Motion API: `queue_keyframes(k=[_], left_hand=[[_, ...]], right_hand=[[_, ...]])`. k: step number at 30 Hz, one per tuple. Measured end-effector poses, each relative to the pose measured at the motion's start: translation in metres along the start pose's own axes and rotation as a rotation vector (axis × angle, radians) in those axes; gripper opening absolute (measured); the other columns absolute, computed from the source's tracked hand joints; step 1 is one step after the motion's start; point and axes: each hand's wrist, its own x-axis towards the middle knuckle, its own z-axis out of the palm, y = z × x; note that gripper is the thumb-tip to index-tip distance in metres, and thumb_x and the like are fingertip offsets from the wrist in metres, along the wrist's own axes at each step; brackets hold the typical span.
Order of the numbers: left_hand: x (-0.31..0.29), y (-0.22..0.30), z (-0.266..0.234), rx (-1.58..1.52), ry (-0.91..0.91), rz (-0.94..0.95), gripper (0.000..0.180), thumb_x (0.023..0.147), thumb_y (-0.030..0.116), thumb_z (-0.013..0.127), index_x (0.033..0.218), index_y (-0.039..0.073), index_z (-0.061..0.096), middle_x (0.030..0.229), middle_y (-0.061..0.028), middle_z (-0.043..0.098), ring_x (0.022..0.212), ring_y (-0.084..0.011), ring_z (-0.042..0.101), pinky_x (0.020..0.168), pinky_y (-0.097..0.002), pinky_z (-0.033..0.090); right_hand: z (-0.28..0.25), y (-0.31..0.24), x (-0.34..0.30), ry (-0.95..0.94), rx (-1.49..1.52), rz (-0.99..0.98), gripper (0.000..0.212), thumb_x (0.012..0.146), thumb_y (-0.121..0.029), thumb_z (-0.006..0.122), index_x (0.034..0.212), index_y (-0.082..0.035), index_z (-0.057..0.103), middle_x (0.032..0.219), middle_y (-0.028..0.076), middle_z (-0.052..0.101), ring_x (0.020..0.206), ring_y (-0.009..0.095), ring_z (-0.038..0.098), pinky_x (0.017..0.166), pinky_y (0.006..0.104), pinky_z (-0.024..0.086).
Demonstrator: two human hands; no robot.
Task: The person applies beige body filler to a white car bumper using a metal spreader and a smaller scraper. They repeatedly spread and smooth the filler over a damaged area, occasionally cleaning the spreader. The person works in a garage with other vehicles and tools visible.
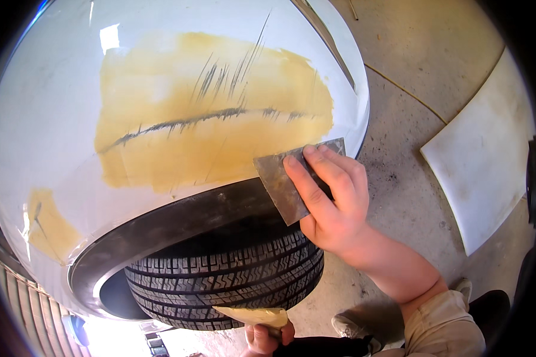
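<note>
My right hand grips a flat, dull metal spreader, fingers spread along its back. The blade's upper edge lies at the lower right of a yellow filler patch on a white car body panel, just above the wheel arch. I cannot tell whether it touches the panel. Dark scratches and one long gouge show through the thin filler. Low in view, my left hand is closed around the handle end of a putty knife, its blade loaded with yellow filler, in front of the tire.
Below the black wheel-arch lining sits a treaded tire. A smaller filler patch is at the panel's lower left. A white curved panel lies on the concrete floor at right. My shoe stands below.
</note>
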Motion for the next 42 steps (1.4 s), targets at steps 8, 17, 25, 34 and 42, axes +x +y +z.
queue_keyframes(k=[8,17,25,34,42], left_hand=[[0.011,0.016,0.008,-0.041,-0.081,0.206,0.064,0.096,0.057,0.045,0.097,-0.006,0.051,0.056,-0.0105,0.055,0.048,-0.0188,0.053,0.045,-0.0275,0.039],[0.02,0.032,0.008,-0.688,0.067,0.329,0.08,0.093,0.075,0.018,0.054,0.011,0.044,0.041,-0.0021,0.038,0.032,-0.0144,0.036,0.029,-0.027,0.028],[0.017,0.005,0.004,0.091,-0.025,0.266,0.071,0.097,0.062,0.038,0.072,-0.003,0.052,0.043,-0.0093,0.051,0.038,-0.0192,0.052,0.039,-0.0264,0.04],[0.012,0.002,-0.011,0.136,-0.039,0.055,0.086,0.086,0.082,0.032,0.055,0.005,0.053,0.054,-0.0105,0.057,0.046,-0.0214,0.054,0.045,-0.0295,0.043],[0.007,-0.002,-0.008,0.167,0.061,0.089,0.088,0.085,0.084,0.031,0.057,0.004,0.055,0.054,-0.011,0.057,0.047,-0.0203,0.054,0.044,-0.0283,0.042]], right_hand=[[-0.068,-0.037,0.0,-0.457,1.071,0.242,0.051,0.072,-0.008,0.064,0.123,-0.003,0.065,0.113,0.01,0.062,0.094,0.026,0.065,0.073,0.0315,0.054],[-0.087,0.01,0.014,-0.901,0.872,-0.091,0.051,0.067,-0.002,0.062,0.117,-0.009,0.067,0.095,0.006,0.061,0.082,0.024,0.062,0.067,0.0355,0.055],[-0.043,0.055,0.054,-0.003,0.162,0.226,0.056,0.067,0.012,0.052,0.117,-0.006,0.067,0.113,0.01,0.062,0.099,0.031,0.058,0.086,0.0379,0.049],[-0.017,0.044,0.033,-0.012,0.089,0.163,0.057,0.063,0.008,0.056,0.117,-0.005,0.065,0.112,0.01,0.062,0.096,0.031,0.058,0.084,0.0383,0.048],[-0.006,0.025,0.006,0.033,0.075,0.152,0.062,0.057,0.002,0.058,0.119,-0.002,0.066,0.116,0.011,0.061,0.093,0.03,0.058,0.084,0.039,0.047]])
